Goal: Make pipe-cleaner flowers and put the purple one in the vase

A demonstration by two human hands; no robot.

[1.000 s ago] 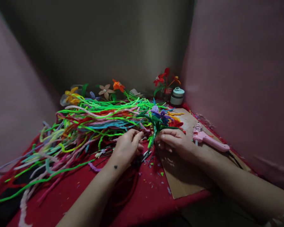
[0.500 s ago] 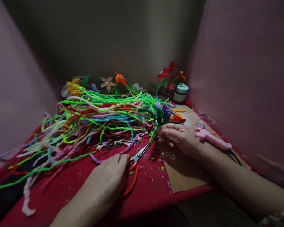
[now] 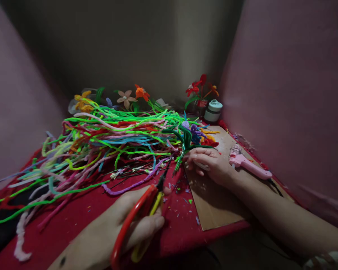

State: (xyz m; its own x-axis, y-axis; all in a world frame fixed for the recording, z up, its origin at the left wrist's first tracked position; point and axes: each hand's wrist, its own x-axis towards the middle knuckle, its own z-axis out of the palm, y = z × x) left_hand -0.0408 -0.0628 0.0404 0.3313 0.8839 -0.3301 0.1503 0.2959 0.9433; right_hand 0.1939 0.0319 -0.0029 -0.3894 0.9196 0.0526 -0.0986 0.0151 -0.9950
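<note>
My left hand [image 3: 129, 221] is closed on a pair of scissors [image 3: 133, 215] with red and yellow handles. The dark blades point up and away, near the stem end of a bunch of pipe cleaner flowers. Held in my right hand [image 3: 210, 163], this pipe cleaner bouquet [image 3: 186, 142] has dark green leaves and a wrapped green stem pointing down toward me. Purple, blue, orange and red blooms lie behind the leaves. A roundish pale thing shows between the right fingers, too unclear to name.
Loose pipe cleaners [image 3: 124, 131] are heaped across the left and middle of the red cloth [image 3: 174, 225]. Cardboard [image 3: 216, 206] lies under my right forearm, with a pink glue gun [image 3: 250, 167] beyond it. Finished flowers [image 3: 197, 86] and a pale jar [image 3: 213, 110] stand at the back.
The scissors have come away from the stem toward me and turned over in my left hand, so the handles now show on top. My right hand and the bouquet stay nearly still.
</note>
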